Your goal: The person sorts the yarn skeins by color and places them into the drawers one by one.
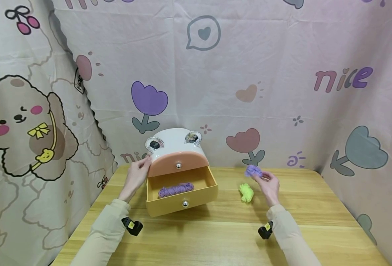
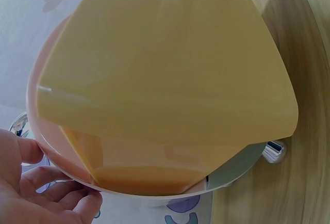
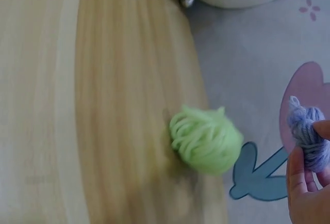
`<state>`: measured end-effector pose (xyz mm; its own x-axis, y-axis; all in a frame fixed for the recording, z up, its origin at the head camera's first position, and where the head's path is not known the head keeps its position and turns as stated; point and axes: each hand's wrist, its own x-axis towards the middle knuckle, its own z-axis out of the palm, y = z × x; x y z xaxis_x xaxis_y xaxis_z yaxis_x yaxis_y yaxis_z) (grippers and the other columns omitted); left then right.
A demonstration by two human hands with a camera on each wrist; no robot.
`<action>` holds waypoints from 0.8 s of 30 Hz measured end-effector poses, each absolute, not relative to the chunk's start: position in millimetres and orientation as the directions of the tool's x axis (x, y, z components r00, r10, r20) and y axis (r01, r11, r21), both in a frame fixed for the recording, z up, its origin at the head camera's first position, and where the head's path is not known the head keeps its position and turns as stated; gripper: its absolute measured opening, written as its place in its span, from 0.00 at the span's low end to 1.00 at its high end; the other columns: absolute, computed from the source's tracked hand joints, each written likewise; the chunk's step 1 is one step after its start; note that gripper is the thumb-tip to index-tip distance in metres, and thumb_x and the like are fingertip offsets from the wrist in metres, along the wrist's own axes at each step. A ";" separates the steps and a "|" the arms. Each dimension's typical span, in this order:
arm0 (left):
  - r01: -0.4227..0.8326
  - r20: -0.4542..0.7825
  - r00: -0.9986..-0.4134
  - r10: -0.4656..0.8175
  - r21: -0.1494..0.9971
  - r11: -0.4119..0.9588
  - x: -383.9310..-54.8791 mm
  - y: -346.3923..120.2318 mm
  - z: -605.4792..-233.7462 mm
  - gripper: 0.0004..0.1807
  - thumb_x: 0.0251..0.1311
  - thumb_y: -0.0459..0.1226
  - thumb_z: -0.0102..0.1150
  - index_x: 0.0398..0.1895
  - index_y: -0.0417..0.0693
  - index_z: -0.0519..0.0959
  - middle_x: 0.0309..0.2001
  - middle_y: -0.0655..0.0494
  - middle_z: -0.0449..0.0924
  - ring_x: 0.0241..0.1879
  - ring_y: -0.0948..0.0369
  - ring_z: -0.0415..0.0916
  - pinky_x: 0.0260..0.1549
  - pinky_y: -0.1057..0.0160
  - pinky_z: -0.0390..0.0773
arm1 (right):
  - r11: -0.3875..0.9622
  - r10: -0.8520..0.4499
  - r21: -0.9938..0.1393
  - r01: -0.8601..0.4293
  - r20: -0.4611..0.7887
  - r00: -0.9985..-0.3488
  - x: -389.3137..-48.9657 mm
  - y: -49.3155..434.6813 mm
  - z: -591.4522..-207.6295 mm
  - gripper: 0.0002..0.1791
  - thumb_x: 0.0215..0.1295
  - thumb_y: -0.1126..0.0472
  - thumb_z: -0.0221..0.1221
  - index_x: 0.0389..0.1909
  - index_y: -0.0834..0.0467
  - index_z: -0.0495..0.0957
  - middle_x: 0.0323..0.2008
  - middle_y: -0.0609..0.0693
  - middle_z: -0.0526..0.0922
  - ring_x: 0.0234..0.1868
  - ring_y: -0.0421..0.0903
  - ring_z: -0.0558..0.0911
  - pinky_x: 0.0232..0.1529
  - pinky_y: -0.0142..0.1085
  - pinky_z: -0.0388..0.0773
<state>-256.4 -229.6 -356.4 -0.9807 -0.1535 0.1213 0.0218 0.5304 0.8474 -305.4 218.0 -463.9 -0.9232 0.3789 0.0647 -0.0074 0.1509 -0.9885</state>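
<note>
A small storage box (image 1: 174, 142) with a white domed top and two eye-like knobs stands on the table. Its yellow lower drawer (image 1: 200, 197) is pulled out, with a purple yarn skein (image 1: 176, 189) lying inside. My left hand (image 1: 136, 178) grips the box at its left side; close up, thumb and curled fingers (image 2: 85, 206) meet at the rim. To the right, my right hand (image 1: 269, 185) pinches a bundle of purple yarn (image 1: 254, 170) above the table, bluish in the right wrist view. Just left of that hand lies a yellow-green yarn bundle (image 1: 246, 193).
The peach upper drawer (image 1: 169, 162) with a round knob is closed. All of this is on a wooden table (image 1: 229, 236). A printed cloth (image 1: 209, 74) hangs right behind its back edge, and another printed curtain (image 1: 26, 207) hangs at the left.
</note>
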 end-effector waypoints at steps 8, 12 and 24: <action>0.033 0.136 -0.979 -0.152 0.842 0.538 -257.2 -230.0 -356.8 0.30 0.78 0.51 0.39 0.74 0.42 0.62 0.77 0.48 0.59 0.77 0.44 0.56 0.77 0.45 0.56 | 0.114 0.358 -0.989 -0.091 0.126 -0.925 -300.5 204.0 -448.4 0.25 0.60 0.65 0.69 0.57 0.70 0.75 0.45 0.49 0.82 0.34 0.23 0.78 0.40 0.16 0.78; 0.030 0.133 -0.979 -0.152 0.840 0.541 -257.1 -230.0 -357.5 0.31 0.78 0.51 0.39 0.74 0.42 0.62 0.77 0.48 0.59 0.77 0.43 0.56 0.77 0.45 0.56 | 0.080 0.332 -0.990 -0.117 0.137 -0.933 -296.6 195.5 -440.5 0.24 0.60 0.67 0.68 0.56 0.68 0.75 0.38 0.38 0.79 0.35 0.25 0.79 0.41 0.17 0.79; 0.027 0.136 -0.977 -0.164 0.842 0.538 -258.8 -228.5 -358.8 0.31 0.78 0.51 0.40 0.73 0.41 0.64 0.76 0.48 0.60 0.77 0.43 0.56 0.77 0.45 0.56 | 0.039 0.253 -0.980 -0.193 0.197 -0.947 -282.8 170.2 -419.1 0.24 0.59 0.68 0.69 0.56 0.68 0.75 0.37 0.36 0.79 0.37 0.30 0.81 0.43 0.21 0.81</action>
<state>-258.8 -228.5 -358.8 -0.9770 -0.1638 0.1365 0.0275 0.5381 0.8424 -282.8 170.2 -419.1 -0.9472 0.2530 0.1970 -0.1935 0.0388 -0.9803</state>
